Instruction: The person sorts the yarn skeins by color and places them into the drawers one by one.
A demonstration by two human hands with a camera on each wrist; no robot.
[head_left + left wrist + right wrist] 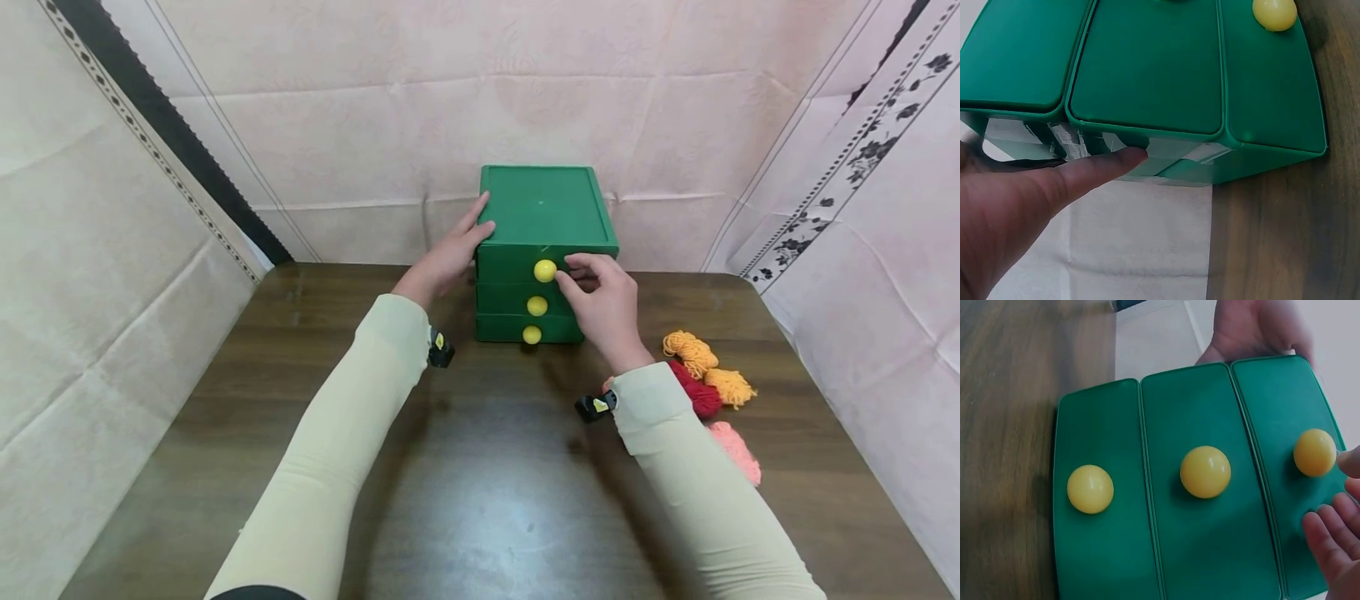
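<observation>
A green three-drawer box [547,204] stands upright on the table, each drawer front bearing a round yellow knob. All three drawers look closed. My left hand [446,258] rests against the box's left side near the top; in the left wrist view one finger [1107,164] lies extended along the side wall. My right hand [609,308] is at the top drawer, its thumb tip right at the right edge of the top knob [545,271]. In the right wrist view its other fingers [1329,537] spread beside that knob [1315,453], not wrapped round it.
To the right on the brown wooden table [480,483] lie yarn bundles: yellow [690,353], another yellow [730,388], dark red [697,392] and pink [737,452], partly behind the right forearm. Pale cloth [420,125] hangs behind the box and at both sides.
</observation>
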